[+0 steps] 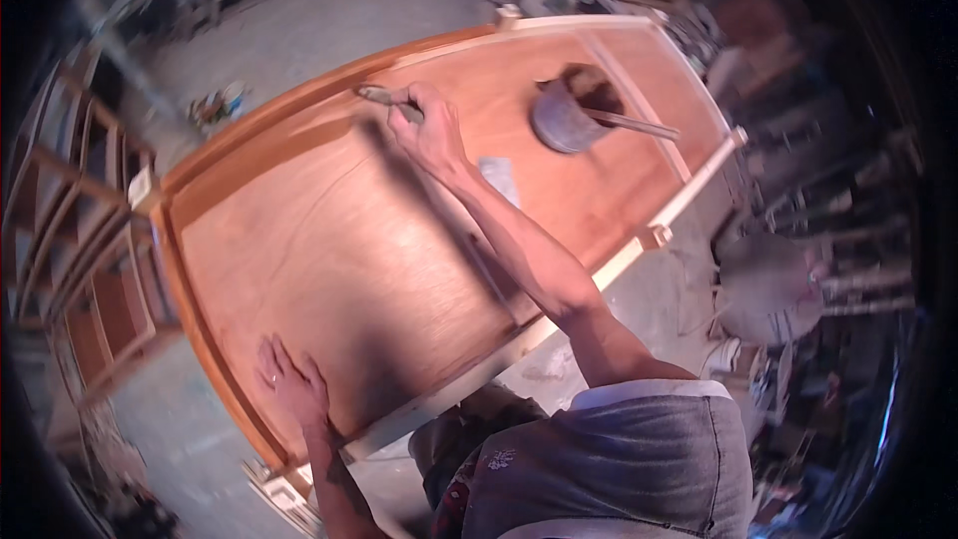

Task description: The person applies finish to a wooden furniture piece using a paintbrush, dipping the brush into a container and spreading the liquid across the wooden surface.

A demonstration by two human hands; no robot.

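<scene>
Brown wood makes the open shelf unit (110, 339) which we see at the far left, standing beside the work. To the right of it, on the floor, we notice some small items with a blue-and-white container (234, 95), too blurred for us to name more exactly. Next comes the large wooden panel (239, 250), which lies flat in front of the person and fills the middle of the scene. Its left rail (195, 314) and most of its far rail (319, 90) have an orange-brown colour. On the near left part of the panel, the left hand (294, 379) rests palm down with fingers spread, and we see nothing in it. Farther away, the right hand (429, 130) is closed around a brush (377, 95), whose tip is close to the far rail; we cannot tell if they touch. A dark shadow falls across the panel below this arm. To the right of the forearm lies a small pale sheet (498, 180). Farther right, a grey bucket (567, 122) stands on the panel, and a stick (639, 124) sticks out over its rim toward the right. The near rail (621, 265) is pale. Beyond the panel, at the right, we see a round grey disc (766, 289) among blurred clutter.
</scene>
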